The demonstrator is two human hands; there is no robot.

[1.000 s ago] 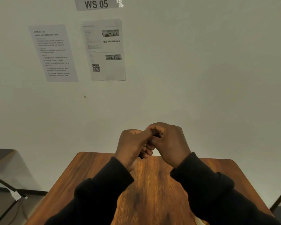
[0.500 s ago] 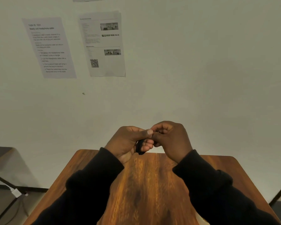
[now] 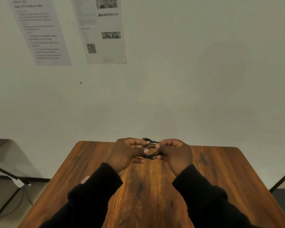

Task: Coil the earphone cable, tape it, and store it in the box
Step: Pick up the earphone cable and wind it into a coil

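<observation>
Head view, one item in hand: thin black earphone cable [image 3: 150, 149], gathered into a few loose loops and held in the air between my two hands, above the far end of the brown wood-grain table [image 3: 220, 178] and not touching it. My left hand [image 3: 127, 152] closes on the left side of the bundle, thumb on top, fingers curled beneath; my right hand [image 3: 174, 152] pinches the right side the same way, thumb tip pressed onto the strands. A short stiff plug end [image 3: 146, 139] sticks out free at the top of the loops, pointing left. Handling, as I judge it: very light, soft and limp, with some spring, so the loops will want to open the instant a pinch slackens; thin and smooth, so likely to slide between fingertips; the joint at the plug is the fragile part and should not be bent sharply. Best hold, I reckon: pinch across all strands at one spot where they cross, leaving the opposite side of the coil bare for tape. The loops look uneven, so coiling seems unfinished. Neither tape nor box shows in this view; I cannot tell where they are. Other entries: two printed paper sheets [image 3: 44, 32] on the pale wall [image 3: 204, 79], text too blurred to read; dark sleeves [image 3: 92, 198] on both arms.
</observation>
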